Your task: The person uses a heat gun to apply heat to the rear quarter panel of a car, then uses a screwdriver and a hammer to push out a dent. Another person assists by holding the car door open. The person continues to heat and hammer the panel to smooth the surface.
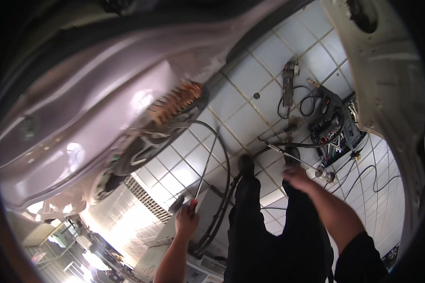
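My left hand (pixel 186 222), at lower centre, is closed round the red-and-black handle of a long thin metal rod (pixel 203 173). The rod points up and away, toward the car's wheel area. Over my right leg, my right hand (pixel 296 177) has its fingers curled; the image is slightly blurred there, and anything inside them is hidden. Just beyond it, a slide-hammer-like tool (pixel 311 166) with a slim shaft and thick round end crosses in front of my shoe. Whether my right hand touches it I cannot tell.
On the left is a pale car body (pixel 104 89) with an orange coil spring (pixel 179 101) in front of it. An open black toolbox (pixel 342 129) lies right of my feet. A dark tool with a cable (pixel 288 87) rests on the tiled floor (pixel 243 122). Black hoses (pixel 225 165) curve beside my left leg.
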Demonstrator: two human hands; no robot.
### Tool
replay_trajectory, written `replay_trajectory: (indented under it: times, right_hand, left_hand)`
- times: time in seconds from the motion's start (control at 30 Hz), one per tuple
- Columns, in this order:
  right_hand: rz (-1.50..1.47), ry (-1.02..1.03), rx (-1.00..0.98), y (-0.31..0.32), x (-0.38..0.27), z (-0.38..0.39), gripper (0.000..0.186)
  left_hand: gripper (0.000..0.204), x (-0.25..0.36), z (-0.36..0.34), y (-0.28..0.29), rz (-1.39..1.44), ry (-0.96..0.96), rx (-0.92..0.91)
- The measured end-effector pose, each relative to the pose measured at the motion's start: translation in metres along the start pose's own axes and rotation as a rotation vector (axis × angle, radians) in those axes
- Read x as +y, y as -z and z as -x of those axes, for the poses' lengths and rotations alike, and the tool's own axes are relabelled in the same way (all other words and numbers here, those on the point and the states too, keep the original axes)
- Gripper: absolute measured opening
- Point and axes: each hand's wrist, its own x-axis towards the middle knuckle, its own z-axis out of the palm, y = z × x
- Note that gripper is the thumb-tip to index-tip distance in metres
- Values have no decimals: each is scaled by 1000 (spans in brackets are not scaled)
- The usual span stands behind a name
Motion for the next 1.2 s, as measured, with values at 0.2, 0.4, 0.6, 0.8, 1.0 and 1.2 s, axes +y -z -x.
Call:
replay_trajectory:
  times: [0.2,0.4,0.6,0.8,1.0,1.2]
  right_hand:
    - [-780,200,-628,-49,-267,91,57]
    - [-1145,358,-707,-46,-410,89,34]
    - [-1378,292,-481,-45,-450,52,27]
    - [-1537,241,-462,-47,-461,43,29]
    - [-1587,247,-433,-44,-458,32,23]
    - [-1602,223,-380,-42,-454,23,24]
  left_hand:
    - [18,-19,142,215,-260,-213,156]
    - [34,-79,175,292,-234,-22,44]
    - [57,-27,113,365,-173,-233,99]
    - [41,-24,103,389,-470,-363,242]
    - [45,-8,72,421,-270,142,-228]
    - [46,15,50,430,-387,270,-333]
